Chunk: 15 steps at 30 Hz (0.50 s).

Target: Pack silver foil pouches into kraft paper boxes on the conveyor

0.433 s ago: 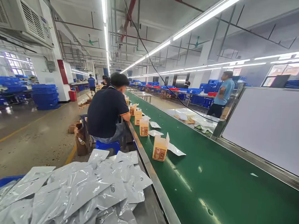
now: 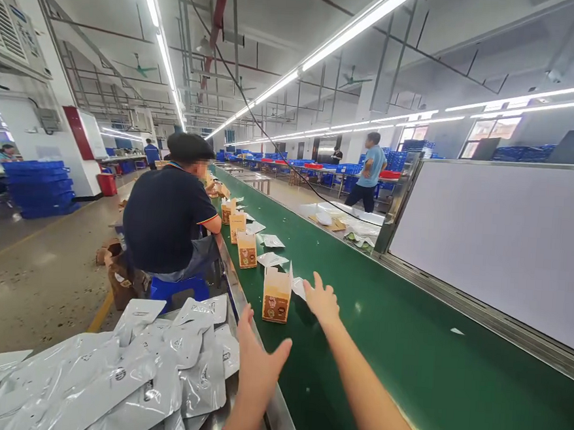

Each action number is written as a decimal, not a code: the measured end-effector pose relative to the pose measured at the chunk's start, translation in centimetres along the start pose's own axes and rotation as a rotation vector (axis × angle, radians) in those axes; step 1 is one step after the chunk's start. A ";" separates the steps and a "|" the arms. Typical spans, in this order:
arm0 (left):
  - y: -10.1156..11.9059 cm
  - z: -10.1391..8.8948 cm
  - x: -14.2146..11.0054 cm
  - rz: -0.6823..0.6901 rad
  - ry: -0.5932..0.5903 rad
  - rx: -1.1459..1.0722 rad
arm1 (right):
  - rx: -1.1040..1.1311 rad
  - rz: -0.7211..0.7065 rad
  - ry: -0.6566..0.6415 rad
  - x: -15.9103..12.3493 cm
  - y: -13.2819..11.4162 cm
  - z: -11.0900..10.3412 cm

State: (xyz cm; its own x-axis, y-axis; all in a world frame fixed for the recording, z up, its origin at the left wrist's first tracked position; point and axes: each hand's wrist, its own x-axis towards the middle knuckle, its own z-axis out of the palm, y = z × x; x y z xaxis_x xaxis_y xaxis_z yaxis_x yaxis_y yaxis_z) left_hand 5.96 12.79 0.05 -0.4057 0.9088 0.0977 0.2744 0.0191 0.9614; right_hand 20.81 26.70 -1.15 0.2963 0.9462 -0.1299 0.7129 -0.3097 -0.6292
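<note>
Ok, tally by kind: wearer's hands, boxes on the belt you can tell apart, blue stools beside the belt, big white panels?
Left hand plus right hand: 2
Boxes: 4 (farther ones blur together)
Blue stool: 1
White panel: 1
Total: 8

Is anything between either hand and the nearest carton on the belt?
Nothing visible blocks the left hand from the printed carton. On the other side, a silver pouch and the carton's raised flap lie between it and the right hand.
</note>
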 end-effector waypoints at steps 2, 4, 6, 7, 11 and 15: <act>0.3 2.4 3.6 -0.003 0.034 0.027 | -0.024 0.059 0.034 1.3 0.0 2.7; 0.0 3.6 6.5 -0.002 0.027 0.017 | -0.025 0.055 0.068 2.0 0.5 4.6; -0.8 4.0 8.4 -0.027 -0.024 -0.026 | 0.003 0.006 0.101 2.4 1.5 5.4; -1.3 4.1 9.0 -0.056 -0.071 -0.054 | 0.028 -0.021 0.114 2.5 2.2 5.4; -3.5 4.7 10.0 -0.142 -0.292 -0.133 | 0.183 -0.044 0.179 2.6 6.0 2.2; -4.3 6.5 9.2 -0.114 -0.437 -0.149 | 0.332 -0.088 0.365 -0.8 9.2 -4.6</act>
State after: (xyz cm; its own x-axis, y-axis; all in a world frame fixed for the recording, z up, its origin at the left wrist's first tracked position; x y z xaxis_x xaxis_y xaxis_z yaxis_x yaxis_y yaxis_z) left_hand 6.76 23.74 -4.85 -0.0122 0.9952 -0.0968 0.1082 0.0975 0.9893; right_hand 30.05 22.64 -3.35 0.4902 0.8541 0.1738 0.5216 -0.1277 -0.8436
